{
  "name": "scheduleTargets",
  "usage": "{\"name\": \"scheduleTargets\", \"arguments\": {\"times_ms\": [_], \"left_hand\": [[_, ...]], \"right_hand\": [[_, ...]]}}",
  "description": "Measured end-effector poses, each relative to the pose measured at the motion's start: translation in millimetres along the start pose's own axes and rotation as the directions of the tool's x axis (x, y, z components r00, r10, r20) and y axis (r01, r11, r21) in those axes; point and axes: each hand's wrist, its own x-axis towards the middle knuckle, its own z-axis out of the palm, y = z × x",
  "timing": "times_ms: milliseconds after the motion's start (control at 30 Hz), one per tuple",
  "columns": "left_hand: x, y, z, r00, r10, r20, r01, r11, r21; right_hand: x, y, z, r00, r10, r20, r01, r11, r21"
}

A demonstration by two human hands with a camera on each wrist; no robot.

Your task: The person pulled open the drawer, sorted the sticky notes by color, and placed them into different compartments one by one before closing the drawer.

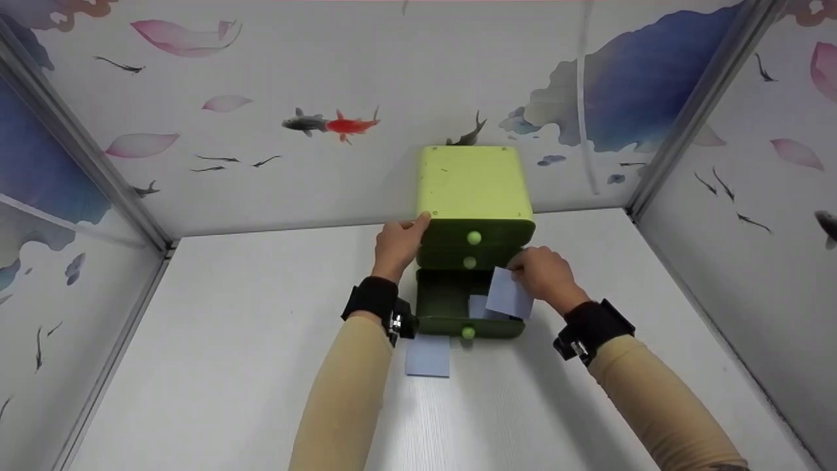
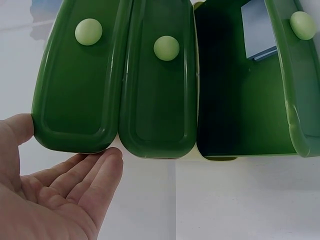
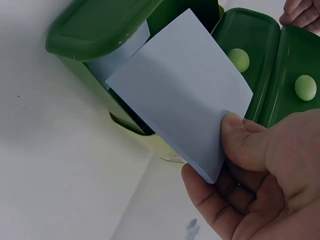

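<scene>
A small green drawer cabinet (image 1: 471, 183) stands against the back wall, its bottom drawer (image 1: 435, 324) pulled out and the two above closed. My left hand (image 1: 397, 245) touches the cabinet's upper left corner. In the left wrist view its thumb (image 2: 21, 128) lies at the top edge and the fairly straight fingers rest along the side. Over the right end of the drawer, my right hand (image 1: 549, 275) pinches a light blue square paper pad (image 3: 180, 85), tilted, between thumb and fingers. Another blue pad (image 2: 257, 27) lies inside the drawer, partly hidden in the head view.
A further light blue square (image 1: 427, 357) lies on the white table (image 1: 261, 340), just in front of the drawer's left end. Round light green knobs (image 1: 468, 333) stick out from the drawer fronts. Printed panels (image 1: 327, 65) with fish and petals enclose the table.
</scene>
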Motion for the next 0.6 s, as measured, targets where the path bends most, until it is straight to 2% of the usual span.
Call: {"name": "scheduleTargets", "arguments": {"times_ms": [233, 433, 600], "left_hand": [[-0.6, -0.7, 0.3, 1.000, 0.010, -0.005, -0.010, 1.000, -0.002], [0.0, -0.2, 0.1, 1.000, 0.017, -0.010, -0.017, 1.000, -0.010], [0.7, -1.1, 0.9, 1.000, 0.010, -0.008, -0.010, 1.000, -0.009]], "right_hand": [[1, -14, 15.0, 0.996, -0.047, -0.069, 0.047, 0.999, -0.015], [5, -21, 28.8, 0.996, -0.060, -0.070, 0.057, 0.997, -0.043], [11, -20, 42.3, 0.998, -0.055, -0.038, 0.052, 0.996, -0.078]]}}
